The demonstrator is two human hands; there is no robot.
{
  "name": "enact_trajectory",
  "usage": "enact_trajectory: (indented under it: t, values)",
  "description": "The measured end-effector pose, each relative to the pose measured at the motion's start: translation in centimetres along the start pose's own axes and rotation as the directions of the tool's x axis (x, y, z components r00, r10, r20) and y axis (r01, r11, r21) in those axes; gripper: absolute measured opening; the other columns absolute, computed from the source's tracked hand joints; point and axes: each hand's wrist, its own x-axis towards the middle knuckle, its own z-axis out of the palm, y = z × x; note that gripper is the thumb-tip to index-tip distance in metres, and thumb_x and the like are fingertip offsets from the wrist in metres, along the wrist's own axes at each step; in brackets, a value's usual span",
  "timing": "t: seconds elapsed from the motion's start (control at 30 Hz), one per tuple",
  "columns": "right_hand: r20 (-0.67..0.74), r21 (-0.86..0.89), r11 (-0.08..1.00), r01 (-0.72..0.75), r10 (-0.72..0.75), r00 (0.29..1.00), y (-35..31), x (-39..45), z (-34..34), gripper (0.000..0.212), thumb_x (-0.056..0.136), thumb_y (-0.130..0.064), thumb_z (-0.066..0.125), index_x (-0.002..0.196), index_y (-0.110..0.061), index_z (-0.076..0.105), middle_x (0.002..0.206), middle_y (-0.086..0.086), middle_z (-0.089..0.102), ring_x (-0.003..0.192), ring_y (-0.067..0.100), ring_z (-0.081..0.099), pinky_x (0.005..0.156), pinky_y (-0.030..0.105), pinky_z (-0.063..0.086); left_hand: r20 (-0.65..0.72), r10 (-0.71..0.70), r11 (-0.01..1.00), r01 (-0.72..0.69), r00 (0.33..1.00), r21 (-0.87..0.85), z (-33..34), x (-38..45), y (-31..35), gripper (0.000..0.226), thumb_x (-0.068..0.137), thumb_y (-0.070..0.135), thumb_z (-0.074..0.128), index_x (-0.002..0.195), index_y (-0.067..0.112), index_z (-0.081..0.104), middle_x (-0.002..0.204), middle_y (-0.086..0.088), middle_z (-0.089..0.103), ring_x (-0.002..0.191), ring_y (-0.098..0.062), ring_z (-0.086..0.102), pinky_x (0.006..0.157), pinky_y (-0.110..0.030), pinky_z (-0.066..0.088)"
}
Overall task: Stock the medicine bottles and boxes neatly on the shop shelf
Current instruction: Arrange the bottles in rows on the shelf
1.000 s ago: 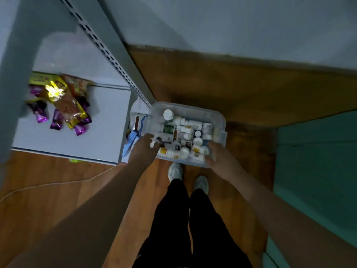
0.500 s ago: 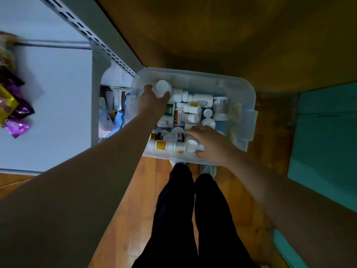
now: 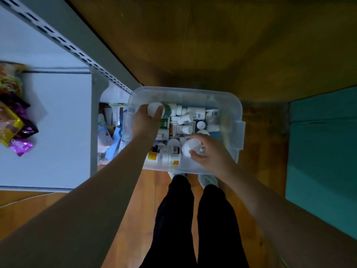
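A clear plastic bin sits on the wooden floor in front of my feet, filled with several white medicine bottles and small boxes. My left hand reaches into its left side and grips a white-capped bottle with a green label. My right hand is in the near right corner, fingers curled round another white-capped bottle. A larger white bottle with an orange label lies on its side along the bin's near wall.
A grey shop shelf stands to the left, with shiny snack packets at its far left and a perforated upright. More packets lie on a lower level beside the bin. A teal surface is on the right.
Both hands left the bin's rim and went inside. Each has closed on a white-capped bottle, and my right hand has raised its bottle a little. The camera has come closer to the bin.
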Motion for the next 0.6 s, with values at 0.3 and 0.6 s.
enact_trajectory:
  t: [0.3,0.6]
  values:
    - [-0.205,0.378,0.925,-0.033,0.118,0.972,-8.7,-5.5,-10.1,0.031,0.089,-0.028,0.071,0.117,-0.028,0.058,0.106,-0.019,0.06,0.094,-0.009,0.058,0.075,0.006,0.048,-0.133,0.002,0.934,-0.049,0.991,-0.355,-8.0,-12.6,6.7,0.036,0.091,0.027,0.07,0.117,0.006,0.057,0.101,-0.005,0.067,0.076,-0.003,0.063,0.049,-0.005,0.044]
    - [-0.329,0.708,0.672,0.216,0.044,0.943,-21.9,-12.8,-21.8,0.015,0.095,-0.041,0.058,0.105,-0.031,0.062,0.103,-0.011,0.066,0.092,-0.002,0.064,0.076,0.021,0.049,-0.417,-0.004,0.675,-0.306,0.909,-0.672,-15.3,-26.9,14.7,0.028,0.09,0.058,0.055,0.107,0.038,0.064,0.113,0.001,0.067,0.109,-0.019,0.065,0.09,-0.04,0.055]
